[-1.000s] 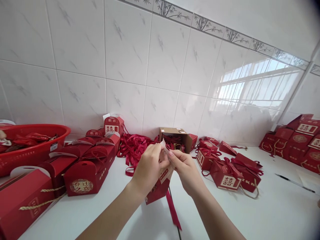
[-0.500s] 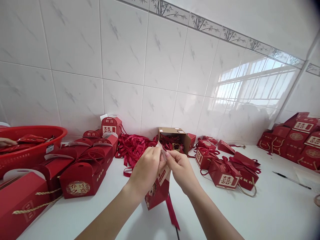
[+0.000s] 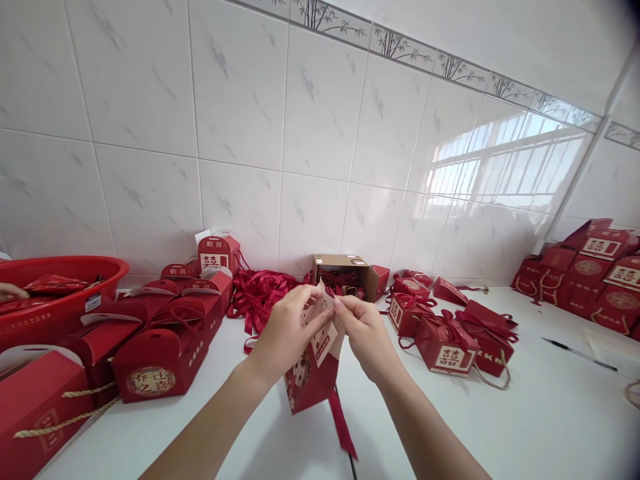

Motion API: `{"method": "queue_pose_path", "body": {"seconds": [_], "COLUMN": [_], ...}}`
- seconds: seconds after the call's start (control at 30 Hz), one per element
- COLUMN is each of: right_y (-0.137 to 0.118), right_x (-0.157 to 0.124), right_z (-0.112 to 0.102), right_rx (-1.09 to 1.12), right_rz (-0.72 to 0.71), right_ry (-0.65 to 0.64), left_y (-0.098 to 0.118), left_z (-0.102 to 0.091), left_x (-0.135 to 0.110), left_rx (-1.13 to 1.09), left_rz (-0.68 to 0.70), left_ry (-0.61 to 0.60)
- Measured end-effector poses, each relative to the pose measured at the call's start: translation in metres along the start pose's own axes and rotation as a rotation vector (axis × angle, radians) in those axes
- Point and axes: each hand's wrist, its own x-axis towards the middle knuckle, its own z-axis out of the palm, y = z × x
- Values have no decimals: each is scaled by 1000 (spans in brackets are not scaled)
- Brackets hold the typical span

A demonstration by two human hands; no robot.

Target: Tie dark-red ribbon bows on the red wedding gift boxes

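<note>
A red paper gift box with printed figures stands tilted between my hands, its pale inner flaps raised at the top. My left hand grips the upper left edge of this box, thumb against a flap. With thumb and forefinger, my right hand pinches the top of the flap on the other side. A dark red ribbon trails down from the box's lower right toward the table. Part of the box's far side is hidden behind my fingers.
Red gift boxes crowd the left, beside a red plastic basket where another person's hand shows. Behind are a ribbon heap and a cardboard carton. Ribbon-tied boxes, a pen and stacked boxes are right.
My left hand has shifted left and its fingers have loosened from a tight bunch, so more of the box's top flaps shows. The box has tipped slightly and the view has moved a little.
</note>
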Motion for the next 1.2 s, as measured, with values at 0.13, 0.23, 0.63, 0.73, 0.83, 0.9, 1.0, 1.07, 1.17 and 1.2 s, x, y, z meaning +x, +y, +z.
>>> {"method": "queue_pose_path", "body": {"seconds": [0.13, 0.23, 0.63, 0.73, 0.83, 0.9, 1.0, 1.07, 1.17, 1.2], "right_y": [-6, -12, -17, -14, -11, -9, -7, -9, -12, -13], "right_x": [-3, -8, -6, -4, -4, -4, -3, -3, -3, -4], "right_z": [-3, -3, -11, -13, -16, -19, -23, -25, -26, -26], "right_rx": [89, 138, 314, 330, 341, 353, 358, 353, 321, 301], "right_rz": [3, 31, 243, 289, 323, 342, 350, 354, 351, 346], "right_ry": [-60, -90, -174, -158, -145, -158, -177, -195, -232, -238], "left_y": [-3, -5, -4, -4, -5, -5, -2, 0, 3, 3], "left_z": [-6, -12, -6, -2, 0, 2, 3, 1, -5, -7], "left_x": [3, 2, 3, 2, 0, -1, -2, -2, -2, -2], "left_rx": [5, 93, 148, 150, 173, 187, 225, 247, 240, 238], "left_rz": [123, 259, 272, 272, 274, 269, 270, 272, 271, 270], "left_ry": [-20, -94, -196, -207, -202, -202, -204, -212, -254, -270]}}
